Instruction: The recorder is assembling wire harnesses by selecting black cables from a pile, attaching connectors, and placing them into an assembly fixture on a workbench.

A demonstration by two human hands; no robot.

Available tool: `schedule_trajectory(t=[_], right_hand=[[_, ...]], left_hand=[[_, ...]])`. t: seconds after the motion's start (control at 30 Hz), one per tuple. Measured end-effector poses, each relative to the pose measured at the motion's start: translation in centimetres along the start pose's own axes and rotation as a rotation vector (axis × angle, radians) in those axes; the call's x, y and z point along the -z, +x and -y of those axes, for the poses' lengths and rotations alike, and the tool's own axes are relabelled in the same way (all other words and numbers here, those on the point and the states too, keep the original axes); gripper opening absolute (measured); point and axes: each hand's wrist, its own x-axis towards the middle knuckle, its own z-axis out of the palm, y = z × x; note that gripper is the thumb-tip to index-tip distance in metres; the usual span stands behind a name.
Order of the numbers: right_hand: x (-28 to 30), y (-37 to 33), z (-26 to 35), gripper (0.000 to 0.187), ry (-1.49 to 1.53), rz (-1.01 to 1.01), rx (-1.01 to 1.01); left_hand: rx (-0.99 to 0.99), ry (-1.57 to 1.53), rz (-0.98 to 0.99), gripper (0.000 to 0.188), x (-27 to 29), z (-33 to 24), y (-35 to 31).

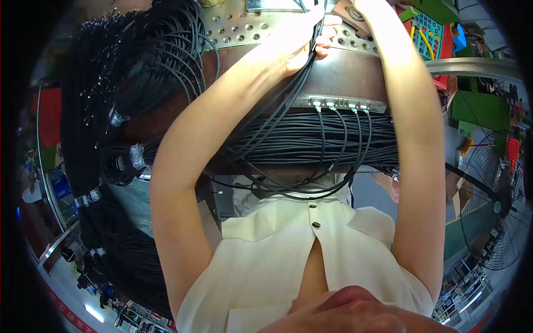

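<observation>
Near the top of the view, my left hand [305, 41] is closed round a few thin black cables [302, 77]. They run down from it toward a thick bundle of black cables [288, 136] lying across the front of the bench. Farther right, my right hand [367, 4] is partly cut off by the upper edge and washed out by light. It is beside a brownish metal block with a round part [353, 12]; its fingers cannot be made out. Below my left hand, a narrow socket strip [340, 104] on the bench front has several pale plugs with black cables.
A large mass of black cables [100, 72] hangs at the left, tied with clear wrap [137, 156]. A metal plate with holes [239, 30] covers the bench top. At the right are a teal keypad [428, 34], a metal rail [472, 66] and a black fan [494, 205].
</observation>
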Motion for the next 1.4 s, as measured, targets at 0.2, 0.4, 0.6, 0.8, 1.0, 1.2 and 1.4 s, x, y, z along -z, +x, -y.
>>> schedule_trajectory(t=[0.2,0.4,0.6,0.8,1.0,1.2,1.4], right_hand=[[-1.1,-7.5,14.5,0.026,-0.09,0.19,0.018],[-4.3,-11.0,12.6,0.031,-0.321,0.24,0.279],[0.8,-13.3,11.1,0.024,-0.387,0.329,0.629],[1.7,-16.8,15.0,0.035,-0.622,0.134,0.523],[4.5,-22.8,15.4,0.024,-0.289,0.625,0.305],[0.4,-15.4,16.8,0.029,-0.346,0.375,0.436],[-5.5,-4.7,17.1,0.021,-0.218,0.557,-0.133]], left_hand=[[-0.039,0.165,-0.29,0.043,-4.2,-3.8,-9.2],[0.153,-0.019,-0.169,0.023,-5.7,0.0,-12.9],[-0.361,0.042,-0.479,0.027,0.0,-10.0,-24.4],[0.184,1.411,-1.49,0.064,5.9,-18.6,-30.0],[0.44,0.844,-0.228,0.047,-2.3,-4.2,-20.6],[0.352,0.315,-0.084,0.051,-7.3,1.5,-14.4],[-0.287,0.185,0.894,0.02,3.1,-8.5,-1.5]])
